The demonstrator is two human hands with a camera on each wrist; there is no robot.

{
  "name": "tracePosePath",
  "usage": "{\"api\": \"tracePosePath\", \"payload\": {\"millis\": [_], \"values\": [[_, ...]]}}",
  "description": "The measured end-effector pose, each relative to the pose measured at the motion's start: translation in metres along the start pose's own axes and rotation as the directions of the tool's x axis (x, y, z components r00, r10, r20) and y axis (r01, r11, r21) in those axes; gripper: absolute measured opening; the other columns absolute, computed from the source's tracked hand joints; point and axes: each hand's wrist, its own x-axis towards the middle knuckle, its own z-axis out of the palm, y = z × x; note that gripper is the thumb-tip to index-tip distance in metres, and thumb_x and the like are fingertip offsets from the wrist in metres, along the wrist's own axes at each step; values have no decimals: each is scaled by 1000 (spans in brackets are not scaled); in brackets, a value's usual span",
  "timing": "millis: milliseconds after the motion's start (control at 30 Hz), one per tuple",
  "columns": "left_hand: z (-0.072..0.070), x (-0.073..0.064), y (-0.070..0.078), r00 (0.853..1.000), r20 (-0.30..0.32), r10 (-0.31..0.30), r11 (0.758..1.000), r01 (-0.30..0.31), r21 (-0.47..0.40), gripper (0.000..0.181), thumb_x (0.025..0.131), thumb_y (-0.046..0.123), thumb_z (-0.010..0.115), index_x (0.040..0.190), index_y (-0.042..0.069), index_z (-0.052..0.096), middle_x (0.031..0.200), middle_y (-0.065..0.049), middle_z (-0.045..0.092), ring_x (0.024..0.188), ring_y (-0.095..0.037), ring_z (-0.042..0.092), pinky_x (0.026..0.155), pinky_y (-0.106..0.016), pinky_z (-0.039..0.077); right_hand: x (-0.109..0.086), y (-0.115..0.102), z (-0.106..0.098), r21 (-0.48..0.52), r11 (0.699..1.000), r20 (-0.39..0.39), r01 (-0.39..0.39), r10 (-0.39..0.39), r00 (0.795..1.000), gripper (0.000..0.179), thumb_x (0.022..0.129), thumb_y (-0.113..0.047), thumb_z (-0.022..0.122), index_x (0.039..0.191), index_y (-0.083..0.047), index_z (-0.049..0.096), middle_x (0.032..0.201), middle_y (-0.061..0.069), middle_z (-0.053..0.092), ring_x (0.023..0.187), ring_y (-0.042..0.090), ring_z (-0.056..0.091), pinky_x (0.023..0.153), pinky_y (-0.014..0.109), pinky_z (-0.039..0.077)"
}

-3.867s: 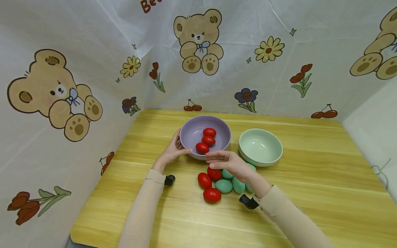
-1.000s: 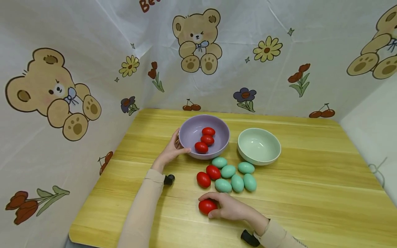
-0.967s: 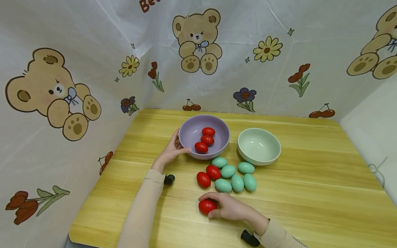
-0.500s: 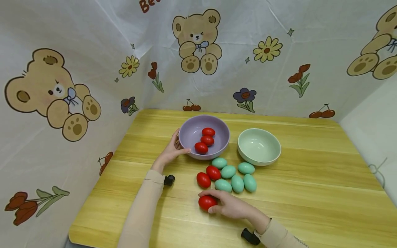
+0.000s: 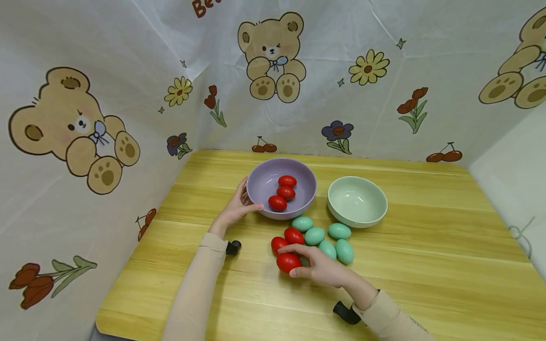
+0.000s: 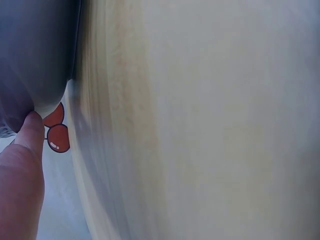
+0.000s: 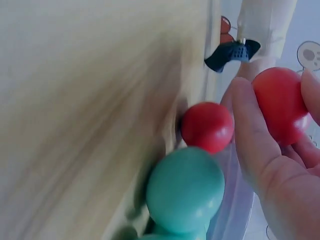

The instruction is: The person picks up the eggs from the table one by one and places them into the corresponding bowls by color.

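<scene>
My right hand (image 5: 322, 267) pinches a red egg (image 5: 288, 263) between thumb and fingers, and the right wrist view shows this egg (image 7: 281, 105) raised beside the others. In the head view it overlaps the near end of a cluster on the table: two red eggs, one at the front left (image 5: 279, 245) and one behind it (image 5: 294, 236), with several green eggs (image 5: 314, 236) to their right. My left hand (image 5: 233, 208) holds the left side of a purple bowl (image 5: 261, 177), thumb along its front. Three red eggs (image 5: 286, 192) lie inside that bowl. One green egg is mostly hidden behind my right hand.
To the right of the purple bowl stands a pale green bowl (image 5: 375, 220) with nothing in it. Both bowls are on a wooden table (image 5: 448, 246). A white cloth (image 5: 315, 28) printed with bears and flowers hangs behind the table and along its left side.
My right hand came back from the purple bowl's front and took a red egg at the near side. It now carries the egg away from me, up to the cluster. My left hand stays put.
</scene>
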Motion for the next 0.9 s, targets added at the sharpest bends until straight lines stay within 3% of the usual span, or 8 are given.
{"api": "tracePosePath", "payload": {"millis": [233,567,700,900], "values": [[0,0,1,1000,-3,7,1000,-7,-2,103,79,2,72,149,14,-2,153,-14,4,138,-28,11,109,-32,20,5,0,-15,46,999,-77,9,-6,997,48,84,-17,69,130,-20,53,131,0,48,118,23,44,98,44,36],[0,0,0,1000,3,6,1000,-6,-4,103,79,1,72,149,13,-3,153,-15,2,138,-29,9,109,-33,18,20,-13,-45,77,995,-152,69,-56,987,50,85,-7,67,132,-8,50,127,6,53,115,26,47,94,42,42],[-1,1,-2,1000,5,2,1000,-2,3,104,78,2,72,149,13,-3,152,-16,3,138,-30,10,109,-34,19,28,-27,-56,66,996,-157,68,-57,986,49,86,-3,64,132,-5,49,125,9,54,113,26,48,91,37,45],[-5,8,-17,1000,-13,11,1000,-11,13,105,78,6,75,150,20,0,153,-11,6,138,-26,13,108,-31,21,38,-57,-69,45,997,-169,65,-56,984,49,86,2,62,132,-1,47,131,17,48,118,32,45,94,43,43]]}}
